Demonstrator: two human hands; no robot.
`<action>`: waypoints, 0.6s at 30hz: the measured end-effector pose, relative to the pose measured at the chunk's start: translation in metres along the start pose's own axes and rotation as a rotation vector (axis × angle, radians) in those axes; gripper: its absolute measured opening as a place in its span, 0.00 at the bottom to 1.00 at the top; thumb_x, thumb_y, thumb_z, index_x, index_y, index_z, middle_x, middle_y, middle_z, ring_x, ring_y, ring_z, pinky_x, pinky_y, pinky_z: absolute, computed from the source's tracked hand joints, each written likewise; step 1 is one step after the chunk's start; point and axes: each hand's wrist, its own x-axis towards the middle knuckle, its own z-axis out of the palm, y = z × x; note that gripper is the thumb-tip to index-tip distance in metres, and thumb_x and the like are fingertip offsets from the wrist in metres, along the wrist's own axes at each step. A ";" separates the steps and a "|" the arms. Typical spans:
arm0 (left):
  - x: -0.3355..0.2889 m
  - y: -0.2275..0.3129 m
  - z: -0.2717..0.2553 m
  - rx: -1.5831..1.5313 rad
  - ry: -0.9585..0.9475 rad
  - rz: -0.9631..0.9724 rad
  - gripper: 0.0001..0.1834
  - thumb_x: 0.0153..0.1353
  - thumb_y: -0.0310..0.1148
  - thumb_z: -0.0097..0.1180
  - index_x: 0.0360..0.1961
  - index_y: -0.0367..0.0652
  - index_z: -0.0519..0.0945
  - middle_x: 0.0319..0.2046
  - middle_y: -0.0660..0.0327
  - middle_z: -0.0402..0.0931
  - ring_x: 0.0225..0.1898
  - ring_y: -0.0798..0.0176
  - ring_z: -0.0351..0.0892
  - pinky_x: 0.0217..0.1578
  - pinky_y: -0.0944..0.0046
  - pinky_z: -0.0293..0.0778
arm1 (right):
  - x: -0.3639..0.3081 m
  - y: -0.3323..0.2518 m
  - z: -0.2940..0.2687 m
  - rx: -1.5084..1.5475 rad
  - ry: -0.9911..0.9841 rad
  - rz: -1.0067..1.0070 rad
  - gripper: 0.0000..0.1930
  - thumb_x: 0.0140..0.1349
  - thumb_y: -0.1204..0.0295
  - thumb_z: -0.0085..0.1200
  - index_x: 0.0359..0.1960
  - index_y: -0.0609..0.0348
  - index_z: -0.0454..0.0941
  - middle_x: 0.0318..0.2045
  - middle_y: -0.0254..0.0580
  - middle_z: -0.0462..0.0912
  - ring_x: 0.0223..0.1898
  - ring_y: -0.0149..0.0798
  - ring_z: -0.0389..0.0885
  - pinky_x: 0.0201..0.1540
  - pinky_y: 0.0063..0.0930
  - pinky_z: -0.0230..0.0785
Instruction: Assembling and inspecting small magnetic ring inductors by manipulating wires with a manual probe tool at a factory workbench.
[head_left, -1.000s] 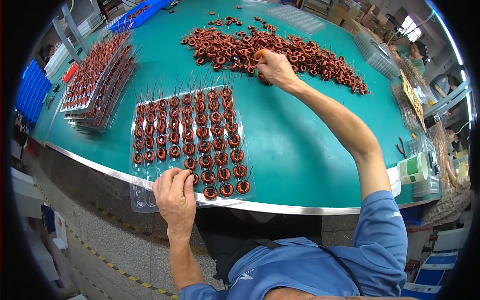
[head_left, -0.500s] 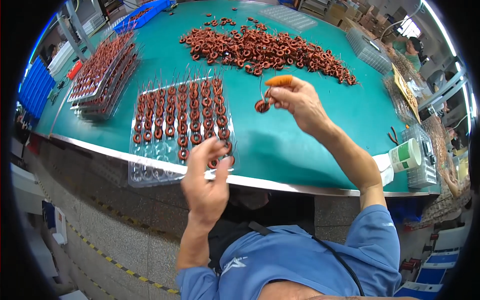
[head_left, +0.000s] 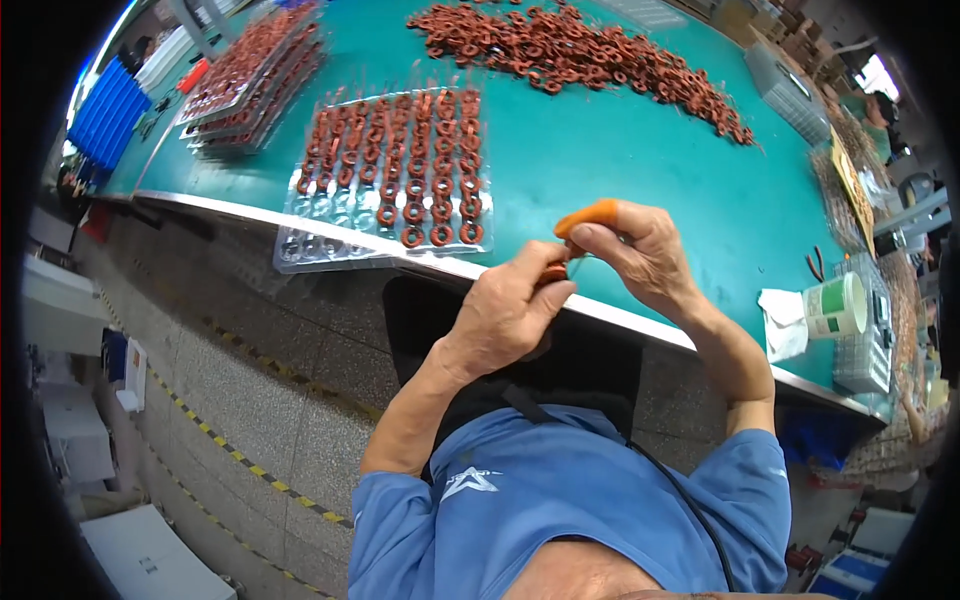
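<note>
Close together over the table's front edge, both my hands work on one small copper-wound ring coil (head_left: 553,272). My left hand (head_left: 500,315) pinches the coil between thumb and fingers, which hide part of it. An orange finger cot (head_left: 588,215) covers the index finger of my right hand (head_left: 645,258). That hand's thumb and index finger close on what looks like the coil's thin wire lead. To the left, a clear plastic tray (head_left: 335,262) holds rows of similar coils, leads upward; its near-left pockets are bare. Beyond my hands lies a long heap of loose coils (head_left: 580,50).
Stacked filled trays (head_left: 250,75) stand at the back left of the green table (head_left: 640,150), near a blue bin (head_left: 105,115). At right are a white-green tub (head_left: 838,307), a white cloth (head_left: 785,325), dark-handled pliers (head_left: 815,265) and stacked clear trays (head_left: 785,95).
My right hand has brought the coil down toward the table's front edge. My left hand has come from over the tray to meet it and now grips the coil. The view has shifted.
</note>
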 end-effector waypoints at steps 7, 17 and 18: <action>-0.006 0.002 0.009 -0.861 0.020 -0.217 0.19 0.70 0.37 0.46 0.53 0.31 0.72 0.31 0.58 0.74 0.29 0.64 0.77 0.33 0.67 0.74 | -0.007 0.000 -0.005 -0.044 -0.003 -0.087 0.10 0.63 0.70 0.57 0.41 0.63 0.82 0.32 0.42 0.84 0.34 0.32 0.83 0.36 0.25 0.75; 0.009 -0.013 0.022 -0.877 0.103 -0.241 0.14 0.71 0.36 0.46 0.46 0.36 0.76 0.23 0.64 0.72 0.26 0.71 0.73 0.31 0.72 0.71 | -0.025 0.000 0.005 -0.837 0.325 -0.810 0.11 0.38 0.75 0.61 0.28 0.62 0.79 0.36 0.44 0.80 0.35 0.44 0.81 0.35 0.35 0.72; 0.008 -0.010 0.022 -0.919 0.083 -0.239 0.14 0.72 0.35 0.45 0.47 0.36 0.75 0.23 0.64 0.71 0.25 0.71 0.73 0.31 0.72 0.71 | -0.026 0.001 0.002 -0.847 0.335 -0.825 0.12 0.38 0.75 0.61 0.28 0.61 0.79 0.36 0.44 0.80 0.36 0.44 0.80 0.36 0.35 0.72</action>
